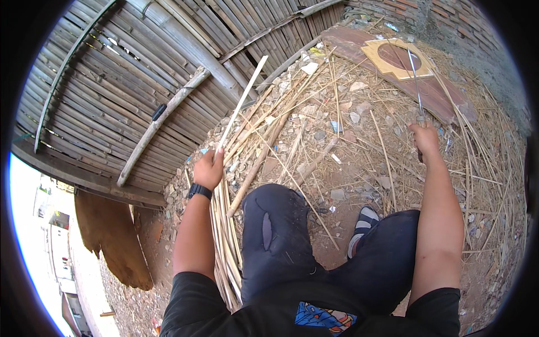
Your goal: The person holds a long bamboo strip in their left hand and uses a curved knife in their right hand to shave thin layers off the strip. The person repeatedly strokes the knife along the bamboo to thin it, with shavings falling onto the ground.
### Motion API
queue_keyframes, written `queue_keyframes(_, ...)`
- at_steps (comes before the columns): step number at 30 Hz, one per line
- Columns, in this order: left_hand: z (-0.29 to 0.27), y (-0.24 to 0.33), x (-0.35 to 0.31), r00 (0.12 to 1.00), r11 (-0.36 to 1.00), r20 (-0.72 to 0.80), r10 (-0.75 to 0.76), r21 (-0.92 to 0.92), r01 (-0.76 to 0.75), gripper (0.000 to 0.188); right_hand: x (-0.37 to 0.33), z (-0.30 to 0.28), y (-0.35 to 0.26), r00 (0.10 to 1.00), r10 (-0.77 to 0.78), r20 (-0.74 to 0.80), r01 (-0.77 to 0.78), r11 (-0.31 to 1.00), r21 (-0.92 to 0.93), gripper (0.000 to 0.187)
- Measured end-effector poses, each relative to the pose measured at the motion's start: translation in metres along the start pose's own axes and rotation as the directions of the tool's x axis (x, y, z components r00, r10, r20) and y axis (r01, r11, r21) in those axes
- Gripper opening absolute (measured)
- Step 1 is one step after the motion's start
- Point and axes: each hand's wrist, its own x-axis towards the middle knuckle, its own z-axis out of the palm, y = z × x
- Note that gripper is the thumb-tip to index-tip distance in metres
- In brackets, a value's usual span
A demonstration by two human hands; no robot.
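My left hand, a watch on its wrist, is closed around a pale split bamboo strip that points up and away from me. Below it, a bundle of similar bamboo strips lies on the ground along the outer side of my left leg. Out to the right, my right hand grips a long knife by its handle. Its thin, shiny blade points away from me and is seen nearly edge-on. Blade and strip are well apart.
A bamboo-slat wall with poles rises on the left. Rubble, straw and loose sticks litter the ground ahead. A brown board bearing a yellow cut-out panel lies far right, near a brick wall.
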Motion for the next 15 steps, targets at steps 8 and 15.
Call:
queue_keyframes(8,0.03,-0.164,-0.21,0.793,0.8,0.143,-0.592,0.229,0.555,0.057,-0.019,0.021,-0.022,0.977,0.063,0.201,-0.055,0.997,-0.045,0.074)
queue_keyframes(15,0.002,-0.192,-0.226,0.578,0.598,0.205,-0.79,0.466,0.652,0.08,-0.022,0.03,-0.019,0.96,0.162,0.23,-0.148,0.986,-0.077,0.054)
